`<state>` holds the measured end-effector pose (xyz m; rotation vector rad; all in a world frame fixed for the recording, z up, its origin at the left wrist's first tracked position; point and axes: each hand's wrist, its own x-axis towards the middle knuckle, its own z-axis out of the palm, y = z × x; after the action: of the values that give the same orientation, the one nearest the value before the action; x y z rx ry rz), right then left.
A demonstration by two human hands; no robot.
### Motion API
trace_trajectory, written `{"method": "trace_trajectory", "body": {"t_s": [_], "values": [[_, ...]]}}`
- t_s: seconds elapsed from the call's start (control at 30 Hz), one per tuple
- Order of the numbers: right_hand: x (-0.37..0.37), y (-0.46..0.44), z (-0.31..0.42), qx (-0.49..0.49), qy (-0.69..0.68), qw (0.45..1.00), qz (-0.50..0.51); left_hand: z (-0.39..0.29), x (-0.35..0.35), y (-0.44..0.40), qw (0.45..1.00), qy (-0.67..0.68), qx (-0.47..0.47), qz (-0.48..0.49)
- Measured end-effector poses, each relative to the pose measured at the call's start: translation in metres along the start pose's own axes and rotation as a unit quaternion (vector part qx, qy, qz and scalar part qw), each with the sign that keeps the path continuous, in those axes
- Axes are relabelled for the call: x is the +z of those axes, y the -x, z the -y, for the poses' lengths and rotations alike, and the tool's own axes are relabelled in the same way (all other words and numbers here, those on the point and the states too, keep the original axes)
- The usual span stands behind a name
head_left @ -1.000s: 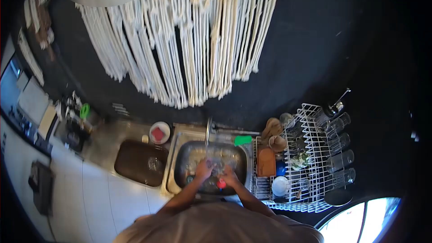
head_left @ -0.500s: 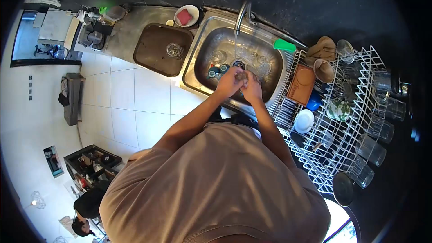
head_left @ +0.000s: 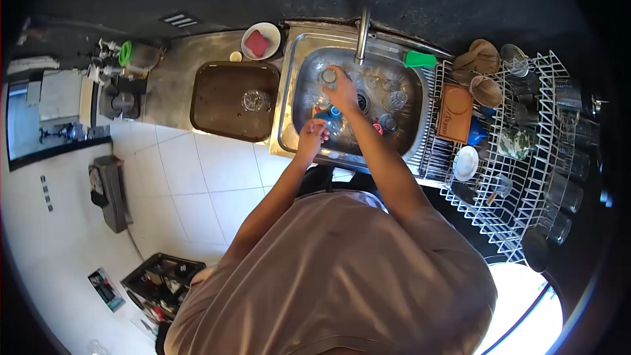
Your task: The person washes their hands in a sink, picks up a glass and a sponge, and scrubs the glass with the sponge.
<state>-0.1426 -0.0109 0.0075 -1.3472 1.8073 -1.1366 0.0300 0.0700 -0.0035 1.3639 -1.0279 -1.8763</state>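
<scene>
My right hand (head_left: 342,93) reaches into the metal sink (head_left: 287,115) with its fingers around a small glass (head_left: 328,76) at the sink's upper left. Lower down, my left hand (head_left: 313,135) is over the sink's near left edge with curled fingers; whatever it holds, if anything, is too small to tell. Just above it lies a blue item (head_left: 335,112). A dark cup (head_left: 387,122) and a red item (head_left: 377,127) lie right of my right forearm. A clear glass piece (head_left: 396,100) rests at the sink's right, and the faucet (head_left: 362,36) stands behind.
Left of the sink is a brown tray (head_left: 223,102) bearing a glass (head_left: 255,100), with a white bowl (head_left: 274,31) holding a red sponge (head_left: 257,43). To the right, a green object (head_left: 419,60) lies beside a white rack (head_left: 540,118) of glasses, dishes and a brown board (head_left: 455,113).
My hands were together at the sink's middle and are now apart. The right one has moved up and left with the small glass; the left one has moved left and down.
</scene>
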Motion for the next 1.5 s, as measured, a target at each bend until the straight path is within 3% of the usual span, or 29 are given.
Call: {"method": "trace_trajectory", "body": {"t_s": [0.03, 0.1, 0.17, 0.33, 0.5, 0.57, 0.63, 0.7, 0.77, 0.8, 0.83, 0.87, 0.9, 0.93, 0.97, 1.0, 1.03, 1.07, 1.1, 1.13, 1.17, 1.2, 1.23, 1.3, 1.33, 1.4, 1.5], "values": [[0.011, -0.007, -0.011, 0.002, -0.002, 1.000, -0.005, -0.011, 0.002, 0.003, 1.000, -0.007, 0.013, 0.027], [0.028, -0.032, -0.029, 0.107, 0.068, 0.992, -0.007, -0.029, 0.001, 0.005, 0.993, -0.051, 0.028, 0.102], [0.050, -0.051, -0.066, 0.105, 0.098, 0.990, 0.000, -0.046, -0.006, 0.004, 0.986, -0.051, 0.002, 0.157], [0.057, -0.057, -0.075, 0.136, 0.195, 0.970, 0.039, -0.054, -0.029, -0.012, 0.982, -0.091, -0.053, 0.159], [0.081, -0.064, -0.116, 0.134, 0.265, 0.954, 0.051, -0.050, -0.042, -0.022, 0.980, -0.073, 0.011, 0.186], [0.071, -0.065, -0.105, 0.160, 0.247, 0.954, 0.053, -0.060, -0.041, -0.031, 0.975, -0.105, -0.007, 0.194], [0.070, -0.042, -0.095, 0.112, 0.207, 0.971, -0.031, -0.072, -0.037, -0.037, 0.973, -0.093, -0.036, 0.208], [0.056, -0.023, -0.075, 0.130, 0.190, 0.973, -0.031, -0.072, -0.032, -0.044, 0.974, -0.103, 0.017, 0.202], [0.029, 0.006, -0.055, 0.136, 0.169, 0.976, -0.027, -0.074, -0.029, -0.063, 0.964, -0.063, -0.112, 0.234], [0.015, 0.019, -0.049, 0.210, 0.098, 0.972, 0.049, -0.053, -0.036, -0.082, 0.935, 0.067, -0.155, 0.311], [0.001, 0.029, -0.043, 0.274, 0.024, 0.953, 0.126, -0.054, -0.032, -0.086, 0.933, 0.068, -0.156, 0.318], [-0.013, 0.045, -0.036, 0.333, -0.112, 0.935, 0.052, -0.054, -0.028, -0.088, 0.923, -0.192, -0.057, 0.328], [-0.020, 0.060, -0.050, 0.335, -0.108, 0.935, 0.049, -0.052, -0.024, -0.089, 0.843, -0.436, 0.047, 0.311], [-0.022, 0.078, -0.075, 0.204, 0.106, 0.973, 0.030, -0.040, -0.029, -0.093, 0.730, -0.530, 0.274, 0.333], [-0.025, 0.091, -0.091, 0.062, 0.313, 0.948, 0.012, -0.035, -0.024, -0.094, 0.730, -0.526, 0.274, 0.339], [-0.037, 0.098, -0.085, 0.090, 0.224, 0.970, 0.019, -0.032, -0.018, -0.096, 0.790, -0.454, 0.245, 0.330], [-0.049, 0.099, -0.077, 0.095, 0.226, 0.969, 0.016, -0.038, -0.010, -0.096, 0.842, -0.380, 0.214, 0.318], [-0.061, 0.095, -0.069, 0.133, 0.156, 0.978, 0.029, -0.048, -0.002, -0.101, 0.852, -0.377, 0.150, 0.331], [-0.074, 0.090, -0.056, 0.167, 0.084, 0.981, 0.042, -0.064, 0.008, -0.100, 0.850, -0.377, 0.152, 0.334], [-0.088, 0.079, -0.029, 0.219, -0.123, 0.968, 0.017, -0.080, 0.018, -0.098, 0.882, -0.366, 0.176, 0.239], [-0.095, 0.064, -0.027, 0.214, -0.123, 0.969, 0.016, -0.100, 0.029, -0.095, 0.904, -0.350, 0.202, 0.140], [-0.103, 0.043, -0.029, 0.192, 0.035, 0.979, -0.059, -0.123, 0.040, -0.091, 0.934, -0.290, 0.184, 0.103], [-0.107, 0.025, -0.031, 0.168, 0.189, 0.958, -0.132, -0.147, 0.051, -0.084, 0.932, -0.292, 0.188, 0.101], [-0.121, -0.010, -0.008, 0.112, 0.160, 0.969, -0.152, -0.191, 0.071, -0.072, 0.899, -0.288, 0.324, 0.067], [-0.125, -0.025, -0.012, 0.109, 0.154, 0.970, -0.154, -0.208, 0.082, -0.066, 0.896, -0.294, 0.327, 0.066], [-0.134, -0.056, -0.020, 0.026, 0.257, 0.960, -0.107, -0.229, 0.099, -0.060, 0.846, -0.316, 0.427, 0.038], [-0.144, -0.089, -0.011, 0.105, 0.291, 0.951, 0.004, -0.233, 0.105, -0.065, 0.823, -0.386, 0.414, 0.047]]}}
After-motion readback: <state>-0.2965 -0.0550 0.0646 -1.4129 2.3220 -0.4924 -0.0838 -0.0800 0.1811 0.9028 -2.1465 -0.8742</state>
